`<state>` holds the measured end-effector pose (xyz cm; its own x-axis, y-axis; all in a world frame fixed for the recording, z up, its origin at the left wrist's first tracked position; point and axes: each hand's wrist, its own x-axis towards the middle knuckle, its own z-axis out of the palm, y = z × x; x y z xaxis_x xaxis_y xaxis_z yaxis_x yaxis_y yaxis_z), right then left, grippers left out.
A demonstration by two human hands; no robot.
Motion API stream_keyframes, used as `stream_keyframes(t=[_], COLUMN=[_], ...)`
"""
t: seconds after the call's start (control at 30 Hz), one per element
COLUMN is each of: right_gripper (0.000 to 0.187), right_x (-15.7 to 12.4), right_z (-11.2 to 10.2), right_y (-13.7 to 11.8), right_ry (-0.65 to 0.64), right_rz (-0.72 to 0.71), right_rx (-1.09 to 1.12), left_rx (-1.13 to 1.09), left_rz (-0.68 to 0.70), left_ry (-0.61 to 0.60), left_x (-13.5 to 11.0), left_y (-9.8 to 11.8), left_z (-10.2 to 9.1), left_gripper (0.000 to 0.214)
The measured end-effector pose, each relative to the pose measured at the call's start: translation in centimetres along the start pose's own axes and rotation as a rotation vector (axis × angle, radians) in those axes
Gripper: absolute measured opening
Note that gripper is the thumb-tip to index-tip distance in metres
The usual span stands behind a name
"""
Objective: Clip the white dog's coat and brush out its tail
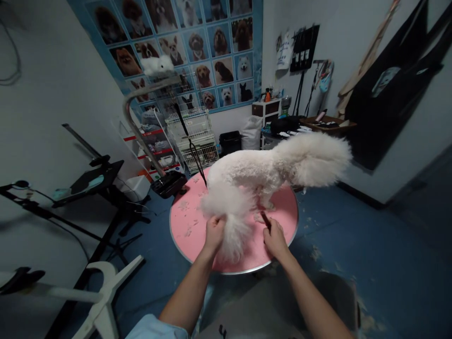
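Note:
A white, fluffy dog (247, 167) stands on a round pink grooming table (183, 235), its big puffed head (314, 160) to the right. Its long-haired tail (235, 230) spreads toward me at the near side. My left hand (214, 234) is closed on the left side of the tail hair. On the right of the tail, my right hand (275, 238) grips a slim dark tool (265, 219), pointing up and left toward the dog; its working end is blurred, so its kind is unclear.
A metal grooming arm (132, 113) with a black loop leash (190, 146) rises at the table's left back. Hair clippings (189, 230) lie on the table. Wire cages (192, 136) stand behind, a tool tray (328, 125) at back right, and a white stand base (106, 296) at lower left.

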<state>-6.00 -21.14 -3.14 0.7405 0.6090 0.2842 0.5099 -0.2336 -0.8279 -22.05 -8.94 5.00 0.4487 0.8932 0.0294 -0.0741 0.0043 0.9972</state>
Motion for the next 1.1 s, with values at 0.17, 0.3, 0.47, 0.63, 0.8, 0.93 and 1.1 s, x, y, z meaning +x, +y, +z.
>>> stream_keyframes(t=[0.17, 0.3, 0.47, 0.63, 0.8, 0.93, 1.1], right_gripper=[0.027, 0.02, 0.025, 0.035, 0.036, 0.028, 0.025], right_x=[3.1, 4.2, 1.4, 2.3, 4.0, 2.8, 0.3], right_z=[-2.3, -5.4, -5.2, -3.5, -5.7, -7.3, -5.2], right_y=[1.6, 0.7, -5.0, -8.1, -5.0, -4.7, -7.2], right_ry=[-0.335, -0.2, 0.162, 0.234, 0.63, 0.863, 0.315], right_rz=[-0.397, -0.182, 0.144, 0.201, 0.135, 0.203, 0.154], right_rx=[-0.377, -0.231, 0.562, 0.688, 0.672, 0.748, 0.772], left_rx=[-0.004, -0.017, -0.006, -0.006, -0.062, -0.048, -0.004], left_rz=[0.017, 0.011, 0.069, 0.122, 0.068, 0.029, 0.056], left_ry=[-0.05, -0.078, -0.137, -0.154, -0.233, -0.221, -0.211], left_x=[-0.1, 0.0, 0.4, 0.1, -0.2, 0.1, 0.4], left_y=[0.2, 0.0, -1.7, -1.0, -0.3, -0.6, -0.4], left_z=[0.0, 0.5, 0.9, 1.7, 2.4, 1.9, 1.7], left_gripper=[0.031, 0.032, 0.031, 0.024, 0.031, 0.028, 0.028])
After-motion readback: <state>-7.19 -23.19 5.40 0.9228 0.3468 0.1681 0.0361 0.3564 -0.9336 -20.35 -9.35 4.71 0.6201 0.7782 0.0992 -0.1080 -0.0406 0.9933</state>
